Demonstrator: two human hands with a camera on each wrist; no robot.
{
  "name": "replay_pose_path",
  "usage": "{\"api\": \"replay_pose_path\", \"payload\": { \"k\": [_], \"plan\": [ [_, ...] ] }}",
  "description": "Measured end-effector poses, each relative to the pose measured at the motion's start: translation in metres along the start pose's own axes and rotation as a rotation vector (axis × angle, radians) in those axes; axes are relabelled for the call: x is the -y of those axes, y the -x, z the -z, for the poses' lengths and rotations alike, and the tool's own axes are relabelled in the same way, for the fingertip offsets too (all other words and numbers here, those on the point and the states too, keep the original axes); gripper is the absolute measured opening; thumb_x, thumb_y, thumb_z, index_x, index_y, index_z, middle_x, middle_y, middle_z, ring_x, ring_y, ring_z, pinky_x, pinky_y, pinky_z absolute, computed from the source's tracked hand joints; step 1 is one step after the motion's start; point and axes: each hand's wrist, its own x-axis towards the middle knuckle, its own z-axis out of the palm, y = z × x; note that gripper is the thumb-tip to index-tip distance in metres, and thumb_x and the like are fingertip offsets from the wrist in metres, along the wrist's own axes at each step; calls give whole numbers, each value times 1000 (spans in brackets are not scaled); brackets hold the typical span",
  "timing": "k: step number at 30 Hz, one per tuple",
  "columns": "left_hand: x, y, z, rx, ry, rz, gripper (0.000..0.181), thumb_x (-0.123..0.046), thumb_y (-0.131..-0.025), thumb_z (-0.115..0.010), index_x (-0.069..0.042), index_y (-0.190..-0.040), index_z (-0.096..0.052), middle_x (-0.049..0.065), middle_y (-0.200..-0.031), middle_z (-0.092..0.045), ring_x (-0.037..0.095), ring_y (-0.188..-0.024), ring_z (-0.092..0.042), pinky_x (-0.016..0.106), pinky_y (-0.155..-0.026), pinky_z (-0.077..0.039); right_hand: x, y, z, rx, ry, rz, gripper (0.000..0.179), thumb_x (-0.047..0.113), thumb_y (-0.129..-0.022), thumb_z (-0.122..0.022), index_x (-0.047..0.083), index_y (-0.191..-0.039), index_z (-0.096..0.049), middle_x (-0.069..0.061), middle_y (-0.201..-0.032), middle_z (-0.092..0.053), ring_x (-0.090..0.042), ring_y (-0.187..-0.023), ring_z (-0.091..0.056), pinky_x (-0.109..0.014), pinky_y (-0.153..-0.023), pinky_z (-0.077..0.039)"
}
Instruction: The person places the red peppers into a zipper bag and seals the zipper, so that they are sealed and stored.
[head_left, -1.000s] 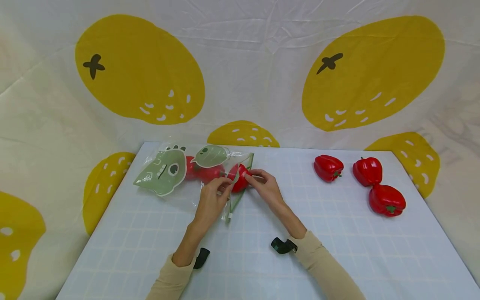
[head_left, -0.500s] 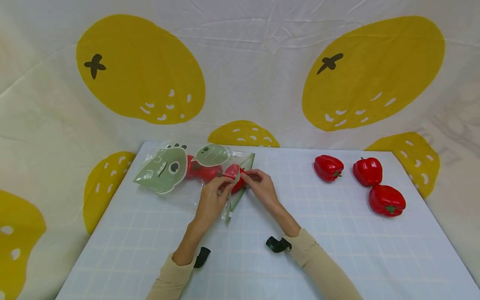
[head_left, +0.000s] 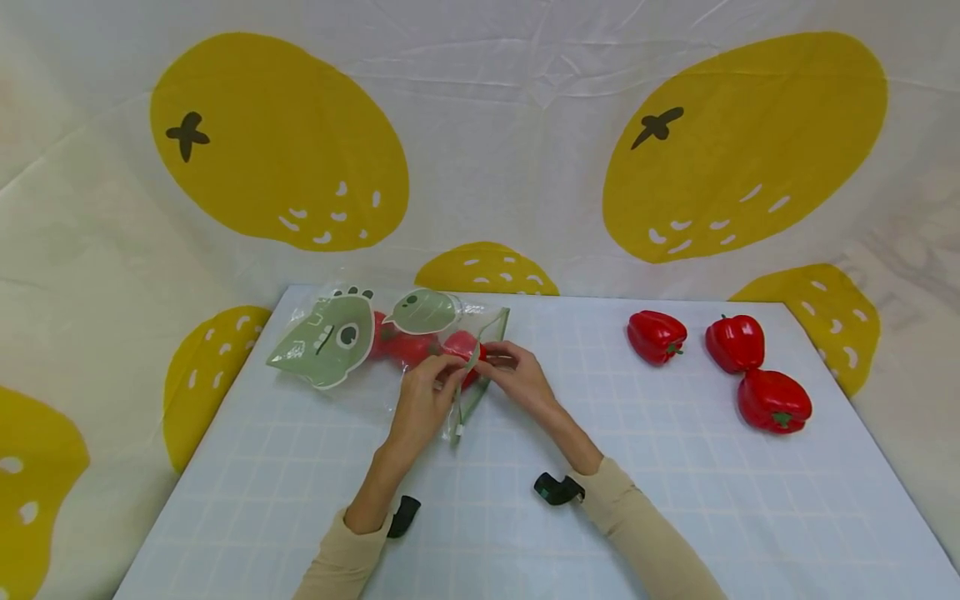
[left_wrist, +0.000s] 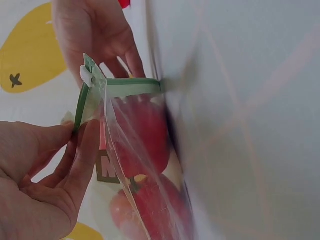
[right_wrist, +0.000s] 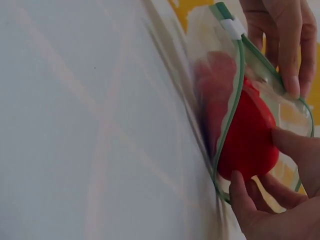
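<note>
A clear zip bag (head_left: 330, 337) with green dinosaur prints lies at the back left of the table, several red bell peppers (head_left: 411, 347) showing through it. My left hand (head_left: 423, 400) pinches the green upper edge of its mouth, lifting it apart from the lower edge. At this opening my right hand (head_left: 525, 383) grips a red bell pepper (right_wrist: 250, 137) by its rounded end, thumb on one side and fingertips underneath. Most of that pepper is within the bag in the right wrist view. A white slider (right_wrist: 232, 29) sits at one end of the green zip.
Three more red bell peppers rest at the right of the table: one (head_left: 657, 337) nearer the middle, and two touching, one (head_left: 735, 342) behind the other (head_left: 774, 401). A pale cloth (head_left: 510, 167) with yellow fruit prints hangs behind the table's back edge.
My right hand has moved slightly left, pushing the bell pepper deeper into the bag. The left hand keeps its pinch on the bag's edge with hardly any movement.
</note>
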Motion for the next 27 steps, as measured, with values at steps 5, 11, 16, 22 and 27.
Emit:
{"api": "replay_pose_path", "payload": {
  "k": [5,11,16,22,27],
  "plan": [
    [1,1,-1,-13,-2,-29,18,-2,-91,-76,-3,-109,-74,9,-99,-72,23,-87,-66,32,-72,-60,1,-5,-6,-41,35,5,38,15,-95,-74,-1,-129,-66,-16,-128,-68,-32,-116,-66,-39,-95,-56],
    [0,2,-1,2,-14,-3,20,-3,-91,-76,-5,-111,-74,6,-102,-73,20,-88,-65,30,-74,-60,1,-11,-13,-85,53,-4,37,12,-93,-75,-2,-126,-67,-17,-125,-69,-32,-111,-68,-37,-89,-57],
    [-1,2,0,3,-25,-3,20,-3,-91,-76,-5,-111,-74,7,-104,-73,21,-89,-66,33,-76,-61,1,-16,-18,-103,74,36,35,9,-90,-73,-5,-123,-67,-19,-119,-70,-34,-107,-68,-39,-91,-57],
    [-2,3,1,15,-33,3,20,-3,-92,-75,-5,-112,-74,8,-107,-73,22,-91,-66,34,-77,-61,3,-20,-23,-118,96,51,32,5,-87,-70,-6,-117,-67,-21,-113,-71,-35,-105,-68,-40,-90,-56],
    [-3,4,1,16,-37,9,19,-4,-93,-75,-6,-112,-74,7,-107,-73,22,-92,-66,34,-77,-61,3,-24,-28,-133,99,30,30,4,-85,-68,-6,-114,-67,-22,-113,-70,-36,-106,-67,-41,-90,-57]
  ]
}}
